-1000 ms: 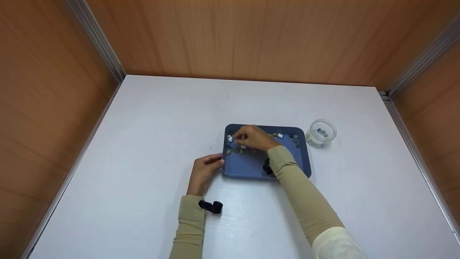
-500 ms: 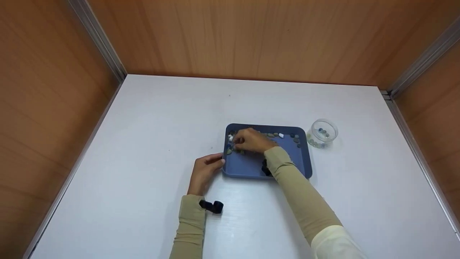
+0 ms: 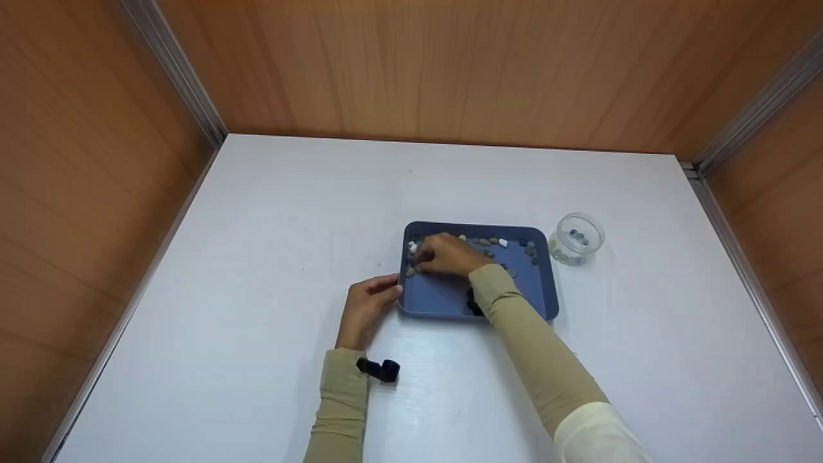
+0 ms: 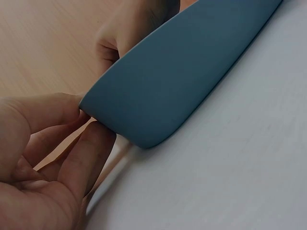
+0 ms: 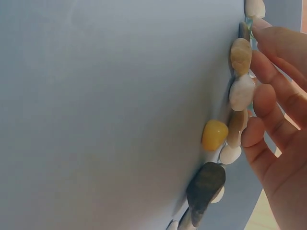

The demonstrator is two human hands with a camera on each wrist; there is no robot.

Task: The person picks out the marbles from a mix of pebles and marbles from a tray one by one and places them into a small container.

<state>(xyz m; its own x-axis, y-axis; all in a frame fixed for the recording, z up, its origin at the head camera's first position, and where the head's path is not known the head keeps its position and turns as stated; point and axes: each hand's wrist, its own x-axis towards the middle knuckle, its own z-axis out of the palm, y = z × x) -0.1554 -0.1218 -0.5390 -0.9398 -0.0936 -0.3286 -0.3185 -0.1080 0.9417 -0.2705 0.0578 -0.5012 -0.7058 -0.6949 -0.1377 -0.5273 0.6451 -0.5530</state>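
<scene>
My left hand [image 3: 368,307] touches the left side of the blue tray [image 3: 443,315]; in the left wrist view its fingertips and thumb rest against the rim and outer wall at one corner. Over the tray's left part, my right hand [image 3: 447,254] has curled fingers low among the pebbles. In the right wrist view its topmost fingertip is on a small greenish glass marble [image 5: 251,29], which it seems to pinch. Beside the fingers lie a tan pebble [image 5: 241,56], a whitish pebble [image 5: 242,92], a yellow pebble [image 5: 214,135] and a dark stone [image 5: 206,187].
Right of the tray stands a clear round container [image 3: 577,239] with several glass marbles inside. White pebbles [image 3: 413,247] sit in the tray's left side, and more stones line its far and right sides. Wooden panels [image 3: 450,71] enclose the white table [image 3: 257,270].
My right hand has shifted slightly toward me in the tray, its fingers drawing closer together and lower among the pebbles. My left hand stays at the tray's side.
</scene>
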